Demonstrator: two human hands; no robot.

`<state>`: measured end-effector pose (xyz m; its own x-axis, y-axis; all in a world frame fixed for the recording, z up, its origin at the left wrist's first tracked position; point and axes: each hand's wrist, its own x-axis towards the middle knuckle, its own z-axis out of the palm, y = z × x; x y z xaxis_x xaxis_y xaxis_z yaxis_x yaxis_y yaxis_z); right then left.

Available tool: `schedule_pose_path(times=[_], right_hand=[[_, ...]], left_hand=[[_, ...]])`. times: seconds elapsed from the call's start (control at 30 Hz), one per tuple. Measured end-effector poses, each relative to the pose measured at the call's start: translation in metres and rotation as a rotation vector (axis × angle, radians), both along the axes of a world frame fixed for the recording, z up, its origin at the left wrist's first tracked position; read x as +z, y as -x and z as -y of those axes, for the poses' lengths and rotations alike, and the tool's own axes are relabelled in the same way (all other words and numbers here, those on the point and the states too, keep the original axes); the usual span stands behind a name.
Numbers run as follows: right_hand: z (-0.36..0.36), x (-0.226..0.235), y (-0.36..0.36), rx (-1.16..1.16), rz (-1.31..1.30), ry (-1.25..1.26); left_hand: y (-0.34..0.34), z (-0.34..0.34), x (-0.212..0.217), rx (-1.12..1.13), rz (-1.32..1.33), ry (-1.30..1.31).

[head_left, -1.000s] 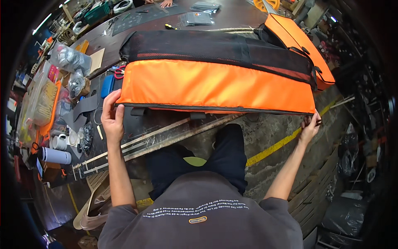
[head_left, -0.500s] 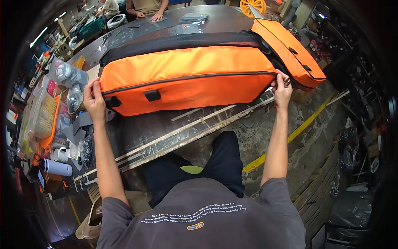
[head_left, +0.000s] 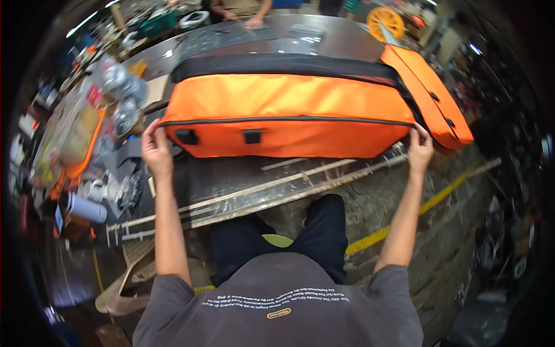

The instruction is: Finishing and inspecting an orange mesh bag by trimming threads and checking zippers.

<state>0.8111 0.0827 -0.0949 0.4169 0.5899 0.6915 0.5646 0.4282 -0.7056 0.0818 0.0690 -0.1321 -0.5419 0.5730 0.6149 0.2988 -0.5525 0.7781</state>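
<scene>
A long orange fabric bag [head_left: 295, 139] with black piping along its edge and two black tabs on its near side lies across the table in front of me. Dark mesh-like fabric [head_left: 277, 63] runs along its far side. My left hand [head_left: 156, 150] pinches the bag's left corner at the piping, thumb and fingers closed on it. At the opposite end, my right hand [head_left: 420, 151] grips the right corner the same way. The stretch of piping between my hands is nearly straight. Beyond my right hand lies another orange fabric piece [head_left: 430, 95] with black fittings.
Wooden strips [head_left: 277, 189] line the table's near edge. To the left are a white tumbler [head_left: 87, 207], an orange-rimmed bin [head_left: 87, 144] and plastic bags [head_left: 124, 87]. A yellow wheel [head_left: 385, 24] stands at the far right. Another person's hands [head_left: 254, 22] rest at the far side.
My view has shifted, so the scene sits farther right and tilts differently. Both hands keep hold of the bag's corners, and its piped edge now looks more level.
</scene>
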Motion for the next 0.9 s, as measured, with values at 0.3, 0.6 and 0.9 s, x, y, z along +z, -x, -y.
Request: schedule_pose_path(times=[0.3,0.6,0.9], right_hand=[[-0.010,0.057,0.050,-0.202,0.072,-0.041],[0.020,0.051,0.205,0.046,0.443,-0.102],[-0.041,0.080,0.215,0.116,0.447,0.024]], left_hand=[[-0.065,0.078,0.005,-0.098,0.025,-0.010],[-0.085,0.087,0.016,-0.108,-0.007,-0.001],[-0.108,0.069,0.043,0.254,-0.309,-0.076]])
